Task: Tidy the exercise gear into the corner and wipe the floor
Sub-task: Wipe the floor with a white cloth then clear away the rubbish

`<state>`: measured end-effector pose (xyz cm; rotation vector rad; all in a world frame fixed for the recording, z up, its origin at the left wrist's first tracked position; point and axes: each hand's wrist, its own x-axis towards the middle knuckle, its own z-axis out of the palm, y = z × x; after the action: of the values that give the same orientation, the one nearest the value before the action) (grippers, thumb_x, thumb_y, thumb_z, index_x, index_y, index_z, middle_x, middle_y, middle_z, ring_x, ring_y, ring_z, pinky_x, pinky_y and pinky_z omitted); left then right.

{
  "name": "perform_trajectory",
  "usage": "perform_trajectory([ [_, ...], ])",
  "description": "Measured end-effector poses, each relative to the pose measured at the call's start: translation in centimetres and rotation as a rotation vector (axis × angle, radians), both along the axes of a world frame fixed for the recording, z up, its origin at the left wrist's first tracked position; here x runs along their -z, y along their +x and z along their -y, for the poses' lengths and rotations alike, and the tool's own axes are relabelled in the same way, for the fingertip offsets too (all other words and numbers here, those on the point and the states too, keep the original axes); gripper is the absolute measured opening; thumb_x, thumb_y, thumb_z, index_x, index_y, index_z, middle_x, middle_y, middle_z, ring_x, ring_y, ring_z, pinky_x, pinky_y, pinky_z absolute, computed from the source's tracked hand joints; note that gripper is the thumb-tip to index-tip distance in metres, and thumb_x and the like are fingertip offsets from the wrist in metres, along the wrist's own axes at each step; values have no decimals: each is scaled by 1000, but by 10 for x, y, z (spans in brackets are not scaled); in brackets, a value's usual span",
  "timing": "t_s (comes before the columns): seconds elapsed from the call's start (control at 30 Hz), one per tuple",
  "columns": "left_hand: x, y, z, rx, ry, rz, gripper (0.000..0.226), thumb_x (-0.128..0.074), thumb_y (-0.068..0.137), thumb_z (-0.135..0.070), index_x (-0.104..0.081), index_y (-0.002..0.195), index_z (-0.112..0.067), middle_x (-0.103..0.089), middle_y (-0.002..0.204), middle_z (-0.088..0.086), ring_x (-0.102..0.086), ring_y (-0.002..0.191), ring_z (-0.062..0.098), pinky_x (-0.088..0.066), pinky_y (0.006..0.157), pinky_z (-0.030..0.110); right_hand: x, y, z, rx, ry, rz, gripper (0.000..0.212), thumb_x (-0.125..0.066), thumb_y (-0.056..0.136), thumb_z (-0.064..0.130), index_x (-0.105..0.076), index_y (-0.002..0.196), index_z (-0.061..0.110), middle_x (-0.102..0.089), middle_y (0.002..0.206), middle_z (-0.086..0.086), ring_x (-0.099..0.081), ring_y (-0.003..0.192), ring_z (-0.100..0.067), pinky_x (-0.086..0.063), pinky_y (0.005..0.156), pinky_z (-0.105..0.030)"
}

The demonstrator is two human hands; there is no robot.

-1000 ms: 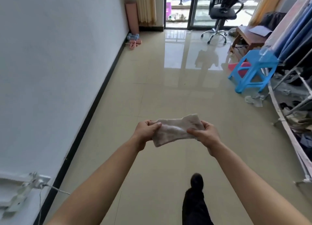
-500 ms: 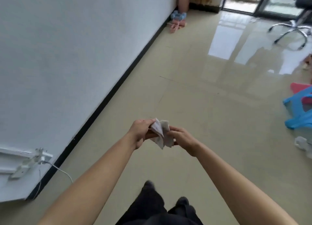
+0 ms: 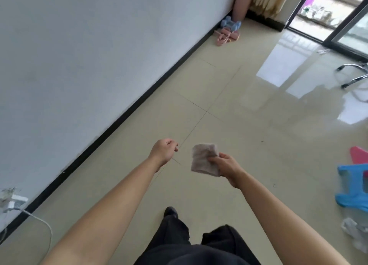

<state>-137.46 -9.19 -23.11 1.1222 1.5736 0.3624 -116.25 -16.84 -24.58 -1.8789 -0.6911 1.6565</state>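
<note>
- At the far left, a white power strip [image 3: 15,200] sits low by the white wall [image 3: 89,55]. Its white cable [image 3: 42,225] loops down onto the tiled floor [image 3: 249,125].
- The left hand [image 3: 164,150] reaches forward on a nearly straight arm with the back of the hand up. Its fingers are curled into the palm and it holds nothing.
- Just beside it, but apart from it, a folded greyish cloth [image 3: 203,158] hangs above the floor.
- The right hand [image 3: 227,166] pinches the cloth's right side between thumb and fingers, with the forearm angled inward.
- Far ahead in the corner, blue dumbbells [image 3: 291,25] and pink gear [image 3: 227,35] lie beside an upright rolled pink mat [image 3: 242,2].
- A blue stool [image 3: 353,187] stands at the right edge.
</note>
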Motion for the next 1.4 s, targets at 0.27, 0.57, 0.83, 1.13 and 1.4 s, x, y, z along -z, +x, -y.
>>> perform_trajectory([
  [0.27, 43, 57, -110, 184, 199, -446, 26, -47, 94, -32, -57, 80, -13, -63, 77, 5, -57, 79, 30, -41, 65, 32, 31, 107, -130, 130, 29, 0, 21, -68, 94, 20, -69, 112, 10, -75, 102, -7, -70, 85, -19, -51, 67, -26],
  [0.57, 168, 122, -207, 188, 213, -723, 45, -36, 96, -42, -61, 120, -14, -58, 123, 10, -55, 112, 32, -44, 92, 43, 188, 179, -320, -269, -23, 184, 16, -63, 87, 17, -69, 99, 8, -68, 84, -5, -62, 80, -21, -50, 71, -35],
  [0.83, 379, 166, -250, 335, 17, -703, 54, -34, 101, -42, -36, 148, -16, -25, 158, 11, -22, 145, 26, -26, 113, 43, 396, 206, -391, -370, 22, 453, 32, -57, 94, 23, -41, 68, 16, -44, 60, 0, -38, 56, -17, -29, 52, -30],
  [1.13, 701, 117, -212, 694, -157, -785, 61, -25, 102, -41, -5, 156, -19, 9, 163, 10, 1, 151, 30, -15, 120, 46, 687, 184, -355, -115, -117, 400, 28, -44, 101, 36, -63, 101, 16, -60, 87, -5, -50, 75, -18, -39, 64, -30],
  [1.4, 858, 72, -232, 502, 185, -854, 63, -25, 94, -39, -27, 153, -15, -14, 161, 17, -14, 149, 36, -22, 117, 52, 819, 184, -400, 156, 330, 753, 39, -41, 98, 20, -59, 132, 17, -57, 137, -4, -51, 126, -19, -38, 109, -33],
])
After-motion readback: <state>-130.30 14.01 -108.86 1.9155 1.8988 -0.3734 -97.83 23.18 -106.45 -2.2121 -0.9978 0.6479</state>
